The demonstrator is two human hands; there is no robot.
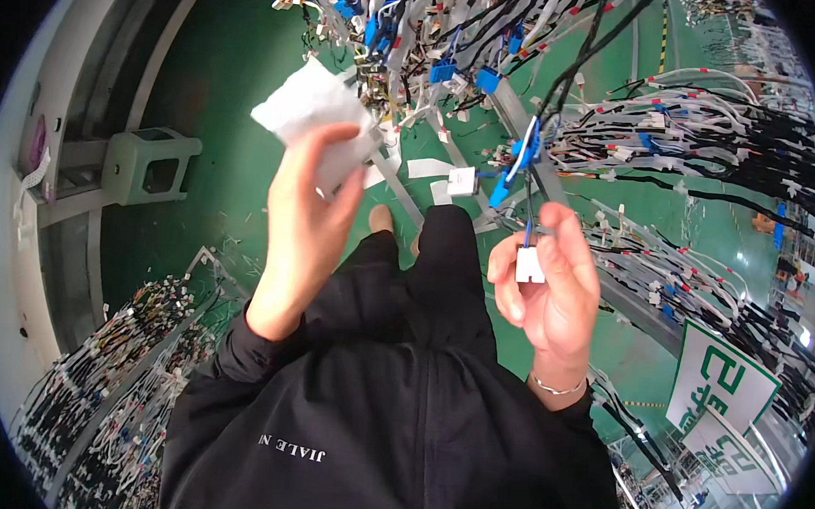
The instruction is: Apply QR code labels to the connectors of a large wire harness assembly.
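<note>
Holding in the left hand (309, 220) 1 crumpled white sheet (312, 104), pinched narrowly between thumb and fingers; pinching in the right hand (560, 284) 1 small white connector (530, 265), also with a narrow grip. Taking the hanging white connector (462, 181) as landmark: holding the small white connector nearer the body and to the right of it, and the crumpled white sheet to its left. Pointing the wire end away from the body and the notched end toward it; looking nearly square, so cannot tell a long axis. Slanting the sheet lengthwise from far left to near right. Counting 2 white connectors about the hands, 1 sheet, 2 signs (700, 356) nearer the body and well right of the landmark, 1 plastic stool (125, 168) well left of it, and wire bundles (657, 139) too tangled to count, beyond and right of it.
</note>
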